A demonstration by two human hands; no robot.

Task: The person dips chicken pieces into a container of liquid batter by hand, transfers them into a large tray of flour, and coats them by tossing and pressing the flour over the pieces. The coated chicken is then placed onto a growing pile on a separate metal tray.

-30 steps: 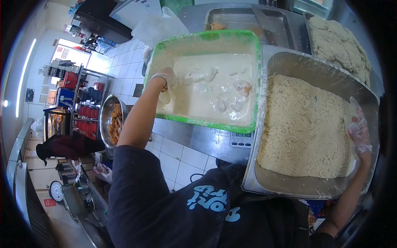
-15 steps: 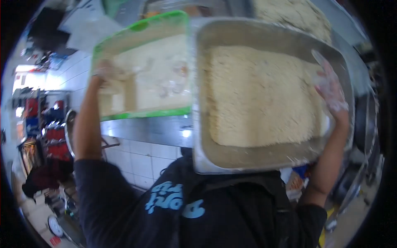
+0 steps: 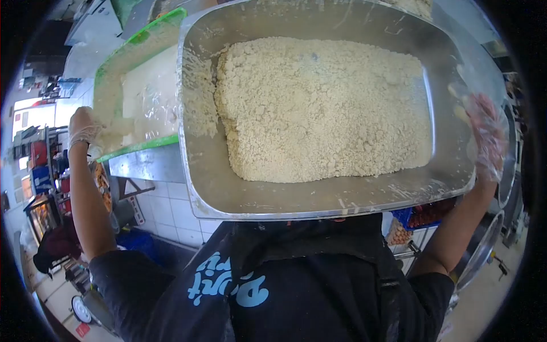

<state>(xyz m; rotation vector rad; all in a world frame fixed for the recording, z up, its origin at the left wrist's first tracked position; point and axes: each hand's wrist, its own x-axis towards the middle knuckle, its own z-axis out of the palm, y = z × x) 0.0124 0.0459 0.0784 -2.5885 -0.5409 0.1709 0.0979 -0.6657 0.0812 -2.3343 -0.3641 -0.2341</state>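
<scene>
A large metal pan (image 3: 319, 208) holds a broad layer of pale, crumbly flour (image 3: 325, 108). My right hand (image 3: 489, 137), in a clear plastic glove, is at the pan's right rim, its fingers bent over the edge and dusted with flour. To the left, a green-rimmed tub (image 3: 139, 149) contains a whitish, wet-looking batter (image 3: 154, 94); the pan hides its right part. My left hand (image 3: 84, 128), also gloved, is closed at the tub's left edge, its fingers partly hidden.
Tub and pan rest at a metal counter (image 3: 145, 164), with white floor tiles (image 3: 171, 208) below it. More pale crumbs (image 3: 416, 7) lie behind the pan. Below right is a tray of eggs (image 3: 399, 233). A person (image 3: 54, 251) is at the far left.
My left hand has moved from inside the tub to its left edge. My right hand has gone from inside the pan to its right rim. The pan appears larger and farther left.
</scene>
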